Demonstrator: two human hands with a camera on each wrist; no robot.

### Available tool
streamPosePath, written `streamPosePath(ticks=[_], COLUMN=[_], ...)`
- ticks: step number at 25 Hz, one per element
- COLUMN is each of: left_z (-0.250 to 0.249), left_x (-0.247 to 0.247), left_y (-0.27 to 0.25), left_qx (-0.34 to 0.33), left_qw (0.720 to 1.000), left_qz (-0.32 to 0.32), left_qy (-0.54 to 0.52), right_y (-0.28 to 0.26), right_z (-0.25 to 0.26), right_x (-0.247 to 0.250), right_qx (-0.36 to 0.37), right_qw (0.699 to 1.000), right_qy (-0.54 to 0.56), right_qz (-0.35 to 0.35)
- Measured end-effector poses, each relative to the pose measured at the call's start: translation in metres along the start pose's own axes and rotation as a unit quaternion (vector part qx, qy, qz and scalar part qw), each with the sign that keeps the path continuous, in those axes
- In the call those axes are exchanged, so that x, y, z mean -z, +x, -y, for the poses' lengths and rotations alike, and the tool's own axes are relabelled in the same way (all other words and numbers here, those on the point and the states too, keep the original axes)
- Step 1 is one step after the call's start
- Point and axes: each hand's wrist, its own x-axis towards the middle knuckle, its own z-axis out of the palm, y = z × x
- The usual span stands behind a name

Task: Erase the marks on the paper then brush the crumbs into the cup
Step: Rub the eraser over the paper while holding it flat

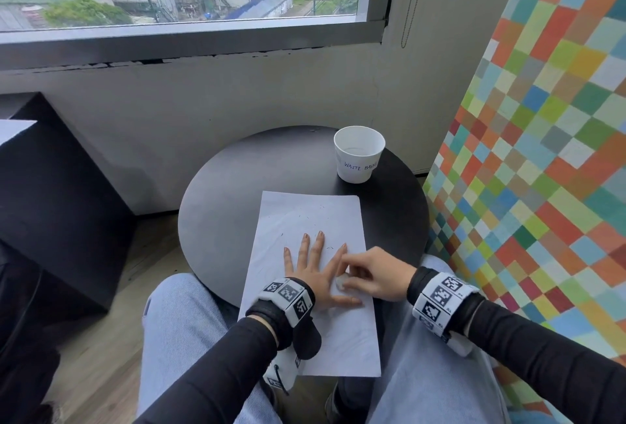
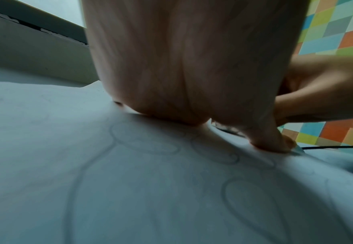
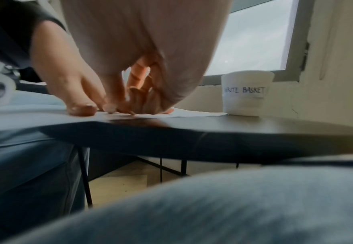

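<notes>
A white sheet of paper lies on the round black table, its near end hanging over my lap. My left hand lies flat on it, fingers spread straight, pressing it down. My right hand curls its fingers round a small white eraser, which touches the paper between my left thumb and forefinger. Faint pencil loops show on the paper near my left palm. Dark crumbs are scattered beyond my fingertips. A white paper cup marked "WASTE BASKET" stands upright beyond the paper's far right corner.
A wall with coloured squares rises close on the right. A black block stands to the left of the table. A grey wall and window sill run behind it. My knees in blue jeans flank the table's near edge.
</notes>
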Motion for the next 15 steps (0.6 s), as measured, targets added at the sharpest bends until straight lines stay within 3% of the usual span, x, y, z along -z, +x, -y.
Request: streamPosePath(ticks=[2,6,9,13,15], left_z=[0.0,0.0,0.0,0.001,0.0], left_x=[0.0,0.0,0.002,0.001,0.001], left_y=[0.001,-0.001,0.0,0.001,0.001], left_qx=[0.001,-0.003,-0.001,-0.001,0.002], left_qw=[1.0,1.0,1.0,1.0,1.0], left_qz=[0.006,0.005,0.013,0.019,0.02], left_qy=[0.001,0.003,0.0,-0.004,0.0], right_y=[0.002,-0.005,-0.003,-0.007,-0.006], right_z=[-0.005,0.0,-0.009,-0.007,-0.008], right_x=[0.006,0.002,0.012,0.007,0.01], right_qx=[-0.037,0.0,-0.039,-0.004,-0.023], right_qw=[0.998,1.0,0.998,1.0,1.0], right_qy=[-0.002,0.011,0.005,0.008,0.007], right_qz=[-0.05,0.023,-0.042,0.02,-0.014])
